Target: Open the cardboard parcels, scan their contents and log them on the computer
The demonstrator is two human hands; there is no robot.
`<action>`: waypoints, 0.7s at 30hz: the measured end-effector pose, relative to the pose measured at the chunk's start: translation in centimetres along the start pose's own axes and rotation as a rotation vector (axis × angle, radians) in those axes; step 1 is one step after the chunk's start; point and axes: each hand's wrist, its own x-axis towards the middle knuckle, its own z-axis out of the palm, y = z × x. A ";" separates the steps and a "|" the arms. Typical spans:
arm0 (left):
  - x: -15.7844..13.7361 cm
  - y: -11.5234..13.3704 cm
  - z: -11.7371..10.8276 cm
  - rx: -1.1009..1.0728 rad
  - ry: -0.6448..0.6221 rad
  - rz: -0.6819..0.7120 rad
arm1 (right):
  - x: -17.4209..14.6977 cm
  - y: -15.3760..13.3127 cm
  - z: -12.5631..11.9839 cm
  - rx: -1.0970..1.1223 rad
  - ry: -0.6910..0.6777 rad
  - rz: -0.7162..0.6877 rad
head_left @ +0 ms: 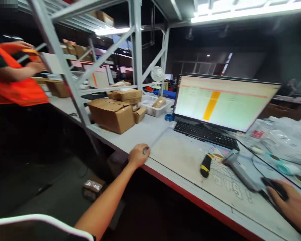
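- Mouse (278,189), black, sat on the right part of the desk (158,130), grasped by the fingers of the right hand (294,203).
- Left hand (137,156) was at the desk's front edge, its fingers curled around a small grey object (145,150), mostly hidden.
- Grey scanner (242,173) lay between the mouse and a black-and-yellow tool (205,165).
- Keyboard (205,134) lay before the lit monitor (235,103).

A fan (157,73) stands behind a white basket (154,112).
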 end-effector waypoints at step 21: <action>0.4 0.0 0.0 0.112 -0.018 0.004 | -0.6 3.0 0.7 -0.016 -0.086 0.011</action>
